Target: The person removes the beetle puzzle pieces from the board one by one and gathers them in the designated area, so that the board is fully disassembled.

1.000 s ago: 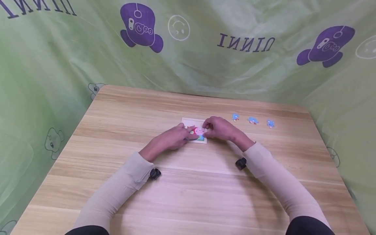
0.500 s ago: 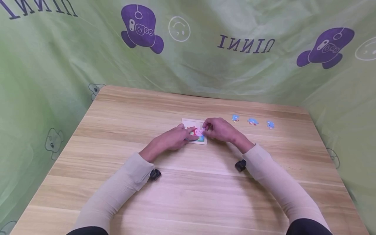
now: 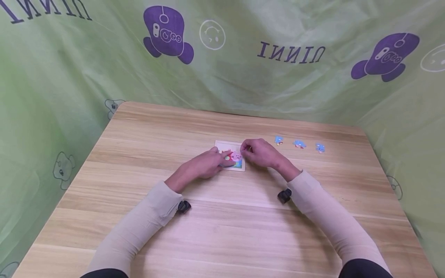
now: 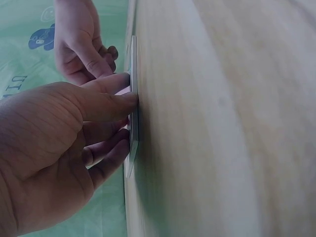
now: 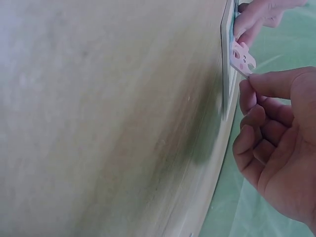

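A small jigsaw board (image 3: 226, 144) with a pale frame lies on the table, coloured pieces in its lower part. My left hand (image 3: 208, 162) rests on its left side, fingers extended over the picture and covering some of it. With thumb and index fingertip, my right hand (image 3: 261, 152) pinches the edge of a pink puzzle piece (image 5: 243, 58) printed with an animal face. In the right wrist view this piece tilts up from the board at the pinched end. The other right fingers curl loosely. From the left wrist, the board (image 4: 134, 123) shows edge-on, left fingertips against its face.
Three loose blue puzzle pieces lie in a row at the back right: a left one (image 3: 279, 139), a middle one (image 3: 299, 144) and a right one (image 3: 320, 148). A green printed curtain (image 3: 229, 85) hangs behind the wooden table (image 3: 229, 231).
The right thumb and fingertips have shifted slightly at the right edge of the pink puzzle piece. The left hand stays in place on the board.
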Demonstrator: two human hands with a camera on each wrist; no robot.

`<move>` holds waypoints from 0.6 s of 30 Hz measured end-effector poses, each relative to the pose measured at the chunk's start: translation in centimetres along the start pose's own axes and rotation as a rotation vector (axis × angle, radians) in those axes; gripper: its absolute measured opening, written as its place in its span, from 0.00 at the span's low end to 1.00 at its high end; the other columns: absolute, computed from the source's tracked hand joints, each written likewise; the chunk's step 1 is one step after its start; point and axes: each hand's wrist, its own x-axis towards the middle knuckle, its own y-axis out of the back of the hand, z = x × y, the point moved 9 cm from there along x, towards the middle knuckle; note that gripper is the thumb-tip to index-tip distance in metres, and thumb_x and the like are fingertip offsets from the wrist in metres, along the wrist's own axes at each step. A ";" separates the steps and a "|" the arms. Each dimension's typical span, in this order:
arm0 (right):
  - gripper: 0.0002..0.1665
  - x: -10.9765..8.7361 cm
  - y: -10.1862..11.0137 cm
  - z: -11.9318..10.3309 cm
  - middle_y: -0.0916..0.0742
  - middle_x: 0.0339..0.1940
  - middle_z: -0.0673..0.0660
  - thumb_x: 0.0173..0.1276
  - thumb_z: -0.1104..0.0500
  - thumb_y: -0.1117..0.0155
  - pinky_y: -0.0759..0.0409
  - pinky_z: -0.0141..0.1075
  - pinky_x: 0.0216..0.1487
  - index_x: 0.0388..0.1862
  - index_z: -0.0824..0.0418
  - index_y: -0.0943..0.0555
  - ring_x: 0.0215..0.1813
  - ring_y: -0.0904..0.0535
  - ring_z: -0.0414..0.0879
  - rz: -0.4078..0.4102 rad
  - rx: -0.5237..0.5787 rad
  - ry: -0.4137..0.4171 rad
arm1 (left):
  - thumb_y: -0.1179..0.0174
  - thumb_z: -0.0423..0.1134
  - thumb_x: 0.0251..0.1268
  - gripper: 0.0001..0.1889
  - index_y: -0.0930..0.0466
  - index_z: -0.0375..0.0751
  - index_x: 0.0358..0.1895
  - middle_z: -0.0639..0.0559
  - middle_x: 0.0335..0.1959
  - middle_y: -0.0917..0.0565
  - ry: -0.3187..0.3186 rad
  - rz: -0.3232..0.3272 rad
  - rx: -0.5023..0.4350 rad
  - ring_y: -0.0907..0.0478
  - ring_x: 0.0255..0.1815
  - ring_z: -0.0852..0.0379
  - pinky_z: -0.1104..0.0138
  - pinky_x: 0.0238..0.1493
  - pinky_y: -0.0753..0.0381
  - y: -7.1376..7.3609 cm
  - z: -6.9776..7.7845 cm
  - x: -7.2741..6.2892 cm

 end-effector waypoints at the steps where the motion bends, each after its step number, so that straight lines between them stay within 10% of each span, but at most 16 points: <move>1: 0.05 0.0 0.0 0.0 0.14 0.36 0.53 0.76 0.62 0.39 0.21 0.41 0.43 0.42 0.59 0.16 0.37 0.21 0.47 0.000 -0.004 0.000 | 0.43 0.32 0.77 0.24 0.22 0.57 0.71 0.45 0.79 0.37 0.000 -0.001 0.002 0.35 0.43 0.51 0.66 0.35 0.30 0.0 0.0 0.0; 18: 0.05 -0.1 -0.2 0.2 0.15 0.38 0.55 0.78 0.62 0.40 0.21 0.44 0.48 0.43 0.60 0.17 0.42 0.22 0.49 -0.013 0.054 -0.021 | 0.43 0.33 0.77 0.26 0.24 0.60 0.72 0.48 0.80 0.39 0.031 -0.023 0.002 0.34 0.44 0.53 0.67 0.35 0.28 -0.2 -0.3 0.1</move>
